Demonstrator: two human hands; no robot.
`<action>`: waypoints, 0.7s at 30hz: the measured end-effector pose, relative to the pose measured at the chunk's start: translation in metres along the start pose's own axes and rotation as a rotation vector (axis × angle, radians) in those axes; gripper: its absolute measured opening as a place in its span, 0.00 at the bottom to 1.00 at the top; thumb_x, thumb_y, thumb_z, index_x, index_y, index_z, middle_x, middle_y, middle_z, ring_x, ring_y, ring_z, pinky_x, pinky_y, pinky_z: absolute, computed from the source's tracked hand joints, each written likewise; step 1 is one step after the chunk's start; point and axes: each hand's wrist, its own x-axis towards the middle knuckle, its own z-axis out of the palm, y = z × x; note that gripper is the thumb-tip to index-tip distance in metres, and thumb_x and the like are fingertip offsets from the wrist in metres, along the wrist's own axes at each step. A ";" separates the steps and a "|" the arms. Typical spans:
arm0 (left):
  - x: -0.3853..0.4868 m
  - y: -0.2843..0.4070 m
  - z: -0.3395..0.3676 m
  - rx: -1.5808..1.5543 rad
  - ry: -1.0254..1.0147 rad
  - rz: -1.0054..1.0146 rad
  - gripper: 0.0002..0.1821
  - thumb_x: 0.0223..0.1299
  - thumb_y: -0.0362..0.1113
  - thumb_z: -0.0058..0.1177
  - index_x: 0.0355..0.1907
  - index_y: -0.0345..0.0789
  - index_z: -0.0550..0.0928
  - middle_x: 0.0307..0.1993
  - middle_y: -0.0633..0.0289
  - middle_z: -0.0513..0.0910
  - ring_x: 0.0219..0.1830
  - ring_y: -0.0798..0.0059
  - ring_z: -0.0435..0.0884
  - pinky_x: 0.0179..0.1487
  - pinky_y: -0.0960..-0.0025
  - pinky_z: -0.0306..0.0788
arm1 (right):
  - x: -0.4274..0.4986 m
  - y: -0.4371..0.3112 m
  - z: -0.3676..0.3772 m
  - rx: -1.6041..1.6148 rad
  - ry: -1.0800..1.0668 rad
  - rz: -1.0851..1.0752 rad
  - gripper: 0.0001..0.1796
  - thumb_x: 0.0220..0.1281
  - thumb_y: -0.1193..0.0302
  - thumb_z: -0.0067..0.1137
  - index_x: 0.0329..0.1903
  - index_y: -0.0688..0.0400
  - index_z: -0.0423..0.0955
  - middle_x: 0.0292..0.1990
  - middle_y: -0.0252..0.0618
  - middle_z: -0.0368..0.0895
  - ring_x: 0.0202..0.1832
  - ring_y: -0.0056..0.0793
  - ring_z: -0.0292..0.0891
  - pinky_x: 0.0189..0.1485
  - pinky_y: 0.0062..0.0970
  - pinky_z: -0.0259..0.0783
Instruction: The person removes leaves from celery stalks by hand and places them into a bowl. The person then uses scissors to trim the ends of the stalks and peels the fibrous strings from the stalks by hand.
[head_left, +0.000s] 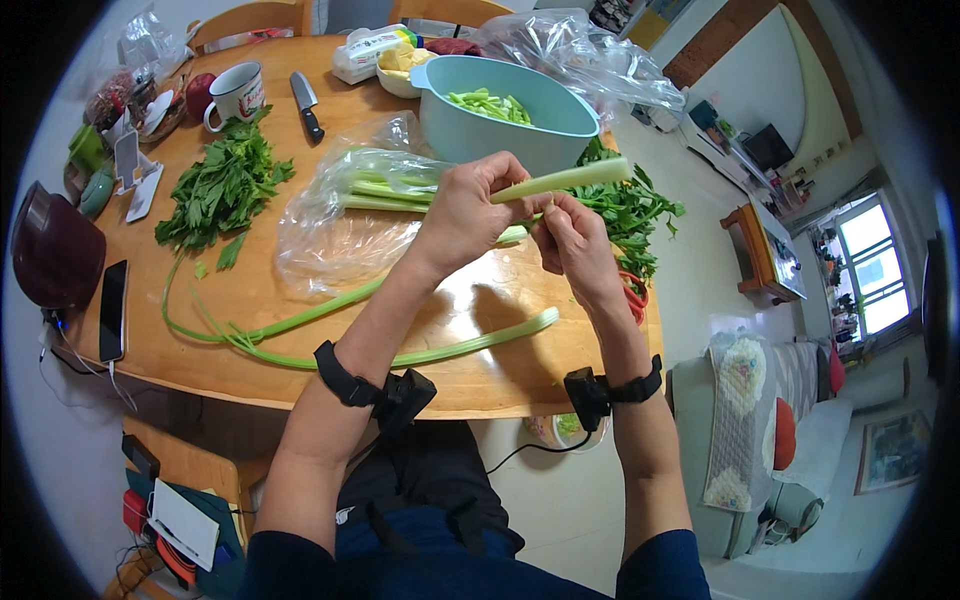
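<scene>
A pale green celery stalk (585, 176) is gripped in my left hand (472, 210), its broad cut end pointing to the right. Just below it, my right hand (574, 236) has thumb and forefinger pinched together near the stalk; whether a thin strand is between them is too small to tell. Under and behind my left hand, more celery stalks (386, 196) lie in a clear plastic bag (322, 247). Two long stalks (480, 345) are spread across the table nearer to me. Celery leaves (630, 199) show beyond my right hand.
A light blue basin (502, 146) holds cut celery pieces (491, 106). On the wooden table (247, 375) are a kitchen knife (305, 105), a leaf pile (221, 184), a mug (236, 94) and a phone (113, 311). Red loop handles (635, 298) lie by the right edge. A bin (589, 442) stands below.
</scene>
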 end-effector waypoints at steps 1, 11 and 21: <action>-0.001 -0.001 0.002 0.102 0.016 0.030 0.06 0.60 0.26 0.58 0.30 0.32 0.76 0.27 0.69 0.79 0.32 0.87 0.76 0.37 0.79 0.73 | 0.005 0.002 0.000 -0.083 0.061 0.005 0.12 0.74 0.68 0.40 0.38 0.60 0.71 0.20 0.26 0.67 0.16 0.11 0.55 0.16 0.16 0.51; 0.006 -0.006 -0.010 0.040 0.249 0.019 0.08 0.61 0.33 0.60 0.32 0.31 0.77 0.23 0.65 0.80 0.27 0.85 0.77 0.30 0.76 0.71 | 0.008 -0.002 0.012 -0.044 -0.055 0.034 0.12 0.75 0.67 0.43 0.41 0.62 0.70 0.23 0.31 0.71 0.18 0.14 0.60 0.20 0.18 0.58; 0.004 -0.012 -0.013 0.202 -0.002 -0.034 0.09 0.66 0.36 0.56 0.39 0.32 0.82 0.29 0.75 0.78 0.32 0.90 0.71 0.36 0.81 0.68 | -0.006 0.000 -0.019 0.166 0.049 0.051 0.08 0.70 0.67 0.54 0.42 0.59 0.75 0.38 0.35 0.82 0.33 0.16 0.73 0.39 0.18 0.72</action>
